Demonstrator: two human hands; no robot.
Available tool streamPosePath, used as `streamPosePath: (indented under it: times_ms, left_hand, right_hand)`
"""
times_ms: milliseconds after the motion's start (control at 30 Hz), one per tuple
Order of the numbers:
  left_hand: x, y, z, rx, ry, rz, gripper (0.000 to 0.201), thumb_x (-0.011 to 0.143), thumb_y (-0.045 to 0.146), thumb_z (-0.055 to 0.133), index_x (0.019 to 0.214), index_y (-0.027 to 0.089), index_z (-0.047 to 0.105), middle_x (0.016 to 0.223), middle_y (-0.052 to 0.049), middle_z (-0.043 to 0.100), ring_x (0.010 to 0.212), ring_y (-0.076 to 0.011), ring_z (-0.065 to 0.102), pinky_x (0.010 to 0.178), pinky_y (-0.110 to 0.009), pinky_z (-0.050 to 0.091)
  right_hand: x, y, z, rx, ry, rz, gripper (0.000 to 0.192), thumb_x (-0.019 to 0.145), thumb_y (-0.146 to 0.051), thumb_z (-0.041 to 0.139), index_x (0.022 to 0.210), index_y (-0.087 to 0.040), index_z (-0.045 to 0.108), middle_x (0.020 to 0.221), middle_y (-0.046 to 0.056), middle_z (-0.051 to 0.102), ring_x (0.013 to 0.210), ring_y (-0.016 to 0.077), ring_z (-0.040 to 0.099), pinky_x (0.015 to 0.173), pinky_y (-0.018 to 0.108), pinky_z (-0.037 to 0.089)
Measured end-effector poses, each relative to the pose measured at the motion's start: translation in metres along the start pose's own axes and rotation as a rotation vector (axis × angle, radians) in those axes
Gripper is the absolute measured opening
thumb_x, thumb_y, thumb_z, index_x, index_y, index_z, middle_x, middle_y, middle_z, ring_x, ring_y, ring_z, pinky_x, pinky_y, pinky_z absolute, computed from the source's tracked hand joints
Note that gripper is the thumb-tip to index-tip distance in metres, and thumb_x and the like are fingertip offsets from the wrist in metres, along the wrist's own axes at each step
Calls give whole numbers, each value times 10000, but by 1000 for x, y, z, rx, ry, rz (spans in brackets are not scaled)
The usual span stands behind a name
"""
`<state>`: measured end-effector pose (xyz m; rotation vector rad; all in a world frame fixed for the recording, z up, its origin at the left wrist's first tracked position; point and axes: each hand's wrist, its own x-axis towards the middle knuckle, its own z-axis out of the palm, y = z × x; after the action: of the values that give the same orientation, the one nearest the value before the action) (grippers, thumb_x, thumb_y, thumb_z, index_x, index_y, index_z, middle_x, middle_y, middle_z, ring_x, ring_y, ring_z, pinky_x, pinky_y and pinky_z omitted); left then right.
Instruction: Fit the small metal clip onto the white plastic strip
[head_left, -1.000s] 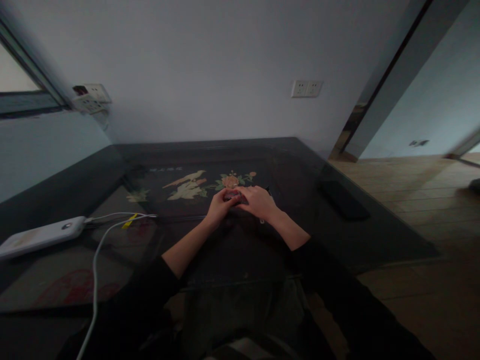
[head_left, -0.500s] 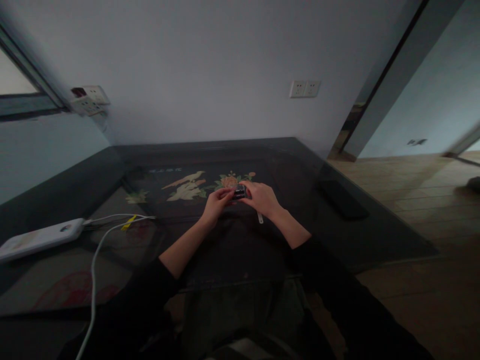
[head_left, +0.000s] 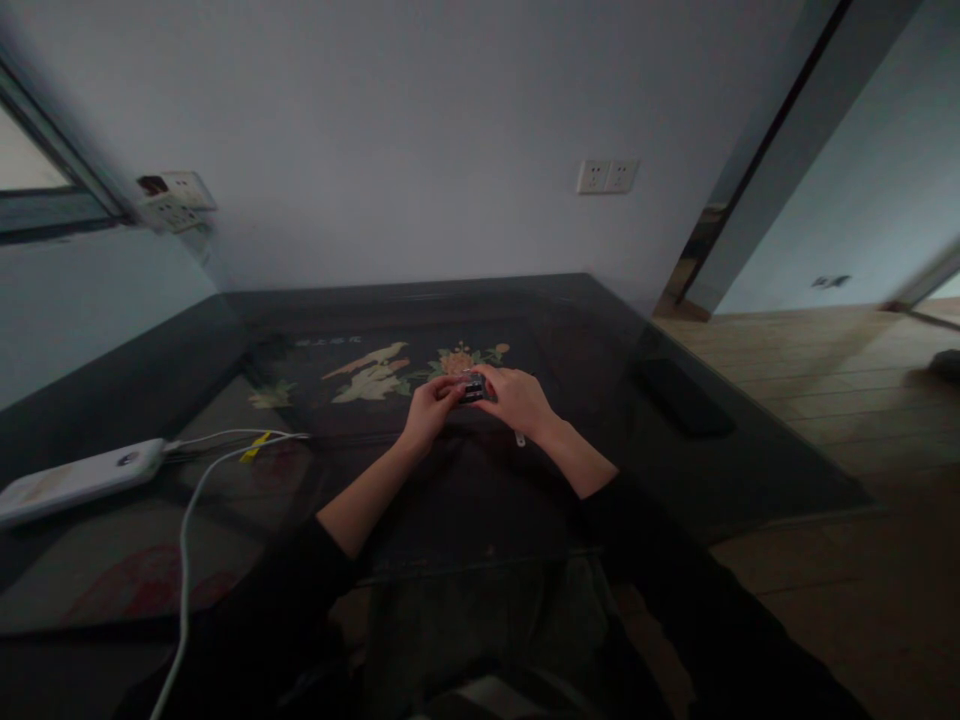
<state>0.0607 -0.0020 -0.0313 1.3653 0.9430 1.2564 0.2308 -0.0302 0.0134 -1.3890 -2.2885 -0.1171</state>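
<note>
Between both hands, over the dark glossy table (head_left: 480, 500), is a small black device (head_left: 472, 388) with silvery parts, too small to name. My left hand (head_left: 429, 408) pinches its left side with thumb and fingers. On the right, my right hand (head_left: 517, 400) grips the other side, its fingers curled around the edge. A short white strip (head_left: 520, 439) with a hole near its end pokes out below my right hand; its upper part is hidden, and I cannot tell whether it joins the device.
A white power strip (head_left: 82, 480) lies at the left, its white cable (head_left: 186, 540) looping toward the table's front edge. A yellow tag (head_left: 255, 447) sits on the cable. A flat black object (head_left: 682, 397) rests at the right. Wall sockets (head_left: 607, 176) are behind the table.
The small device has tilted slightly and shifted a little left in my fingers. Both hands keep their hold, and the white strip shows less below my right hand.
</note>
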Motion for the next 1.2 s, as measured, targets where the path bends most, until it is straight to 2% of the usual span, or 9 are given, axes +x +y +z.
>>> streamPosePath:
  times_ms: [233, 533, 700, 1067, 1200]
  left_hand:
    - [-2, 2, 1, -19, 15, -26, 400, 689, 371, 747, 982, 112, 665, 836, -86, 733, 768, -196, 692, 798, -346, 536]
    - [-5, 8, 6, -40, 35, -65, 385, 699, 441, 716, 922, 133, 660, 864, -62, 705, 779, -169, 661, 735, -306, 541]
    - [-5, 4, 8, -7, -14, -120, 379, 645, 397, 760, 900, 138, 655, 798, -40, 690, 705, -133, 637, 687, -261, 514]
    - [-5, 5, 6, 39, -23, -156, 319, 604, 400, 775, 771, 145, 679, 733, -22, 664, 673, -127, 602, 647, -251, 498]
    - [-5, 5, 5, 27, -24, -155, 320, 597, 424, 779, 726, 150, 675, 717, -23, 662, 658, -131, 598, 648, -264, 497]
  right_hand:
    - [0, 0, -1, 11, 3, -4, 478, 836, -386, 653, 1246, -178, 521, 1002, 81, 696, 867, 225, 642, 717, 297, 429]
    - [0, 1, 1, 17, -10, 21, 478, 818, -365, 671, 1243, -190, 541, 998, 80, 695, 872, 221, 642, 734, 296, 435]
    - [0, 1, 3, 38, -32, 30, 479, 826, -360, 657, 1256, -185, 538, 1003, 83, 695, 870, 216, 643, 740, 293, 438]
    - [-1, 0, 4, 81, -55, -33, 489, 829, -272, 656, 1288, -169, 523, 1111, 105, 675, 984, 235, 635, 854, 344, 466]
    - [-2, -2, 4, 109, -49, -45, 504, 826, -244, 656, 1301, -167, 508, 1206, 123, 618, 1082, 247, 595, 904, 376, 470]
